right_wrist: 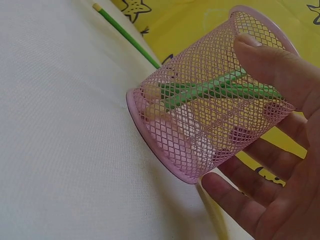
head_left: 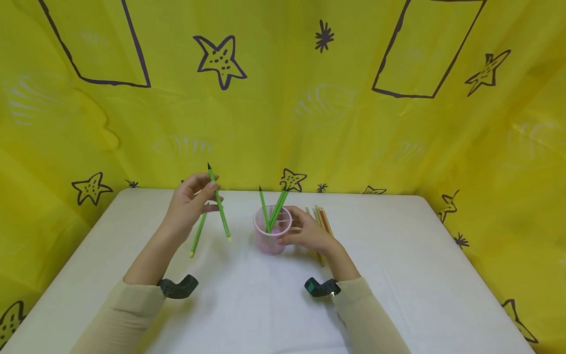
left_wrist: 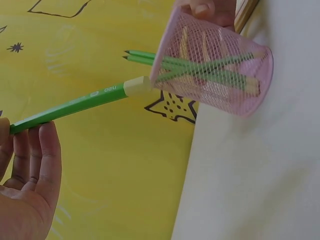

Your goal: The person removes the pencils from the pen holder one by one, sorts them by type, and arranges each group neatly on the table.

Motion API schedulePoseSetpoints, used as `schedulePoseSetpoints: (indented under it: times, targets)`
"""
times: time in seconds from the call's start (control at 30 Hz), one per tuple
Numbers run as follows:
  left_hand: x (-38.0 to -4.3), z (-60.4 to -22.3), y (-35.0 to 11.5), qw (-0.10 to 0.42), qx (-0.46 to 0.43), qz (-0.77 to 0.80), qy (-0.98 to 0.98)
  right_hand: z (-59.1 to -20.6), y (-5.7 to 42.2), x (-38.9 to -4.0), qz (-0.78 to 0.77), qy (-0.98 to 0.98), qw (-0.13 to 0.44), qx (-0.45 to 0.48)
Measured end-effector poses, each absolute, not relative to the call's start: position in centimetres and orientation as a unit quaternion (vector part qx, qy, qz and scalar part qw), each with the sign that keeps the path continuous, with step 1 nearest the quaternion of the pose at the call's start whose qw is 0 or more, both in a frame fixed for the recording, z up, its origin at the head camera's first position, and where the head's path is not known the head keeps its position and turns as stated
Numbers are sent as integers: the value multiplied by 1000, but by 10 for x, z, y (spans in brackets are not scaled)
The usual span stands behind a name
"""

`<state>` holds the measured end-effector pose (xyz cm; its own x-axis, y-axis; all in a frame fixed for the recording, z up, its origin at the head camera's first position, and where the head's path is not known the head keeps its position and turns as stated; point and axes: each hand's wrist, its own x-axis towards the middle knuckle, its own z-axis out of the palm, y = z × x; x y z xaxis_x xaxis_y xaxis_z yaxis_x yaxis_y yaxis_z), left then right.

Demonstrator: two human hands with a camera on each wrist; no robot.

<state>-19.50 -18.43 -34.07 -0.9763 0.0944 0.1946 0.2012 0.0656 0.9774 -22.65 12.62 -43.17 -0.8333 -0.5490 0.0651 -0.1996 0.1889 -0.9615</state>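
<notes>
Between thumb and fingers my left hand (head_left: 191, 205) pinches a green pencil (head_left: 219, 204), dark tip up and pale end down, in the air left of the cup. In the left wrist view that pencil (left_wrist: 75, 107) points its pale end toward the cup's rim. My right hand (head_left: 309, 232) grips the side of a pink mesh pencil cup (head_left: 270, 244), thumb on the near side and fingers behind. Several green pencils (right_wrist: 205, 90) lean inside the cup, tips above the rim. Another green pencil (head_left: 199, 236) lies on the table beneath my left hand.
Right of the cup, partly behind my right hand, lie several yellowish and red pencils (head_left: 325, 221). A white cloth covers the table (head_left: 407, 275). A yellow curtain (head_left: 265, 123) with drawn starfish hangs along the table's back and sides.
</notes>
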Motion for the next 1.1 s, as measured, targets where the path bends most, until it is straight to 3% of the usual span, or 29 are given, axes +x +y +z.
schedulePoseSetpoints:
  times: [0.7,1.1]
  targets:
    - [-211,-371,-206,-15,-80,-613,-786,-431,126,-227,-589,755,151,-247]
    - [-224,-389,-215,-15,-84,-592,-802,-430,125,-226,-583,763,152,-235]
